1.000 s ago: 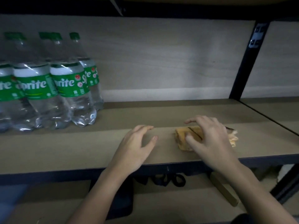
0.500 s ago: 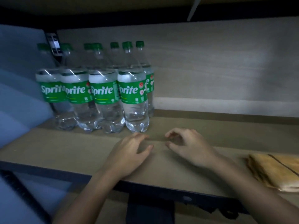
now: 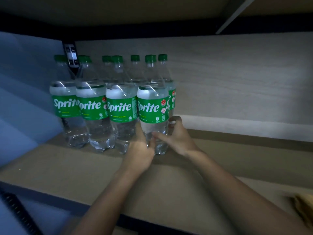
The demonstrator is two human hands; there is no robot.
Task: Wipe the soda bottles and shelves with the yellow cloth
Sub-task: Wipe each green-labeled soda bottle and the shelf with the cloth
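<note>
Several clear Sprite bottles with green labels and caps stand in two rows at the back left of the wooden shelf (image 3: 84, 168). My left hand (image 3: 139, 150) and my right hand (image 3: 176, 136) both grip the lower part of the rightmost front bottle (image 3: 153, 107), one on each side, fingers curled round it. The bottle stands upright on the shelf. The yellow cloth (image 3: 303, 207) lies on the shelf at the far right edge of the view, only partly visible, with no hand on it.
A pale wood back panel (image 3: 237, 78) closes the shelf behind. A dark metal upright (image 3: 72, 56) stands behind the left bottles, and a bluish wall (image 3: 25, 99) is at the left. The upper shelf hangs low overhead.
My right hand let go of the yellow cloth and both hands moved forward from the shelf surface to grip the rightmost front bottle. My view shifted left toward the bottles.
</note>
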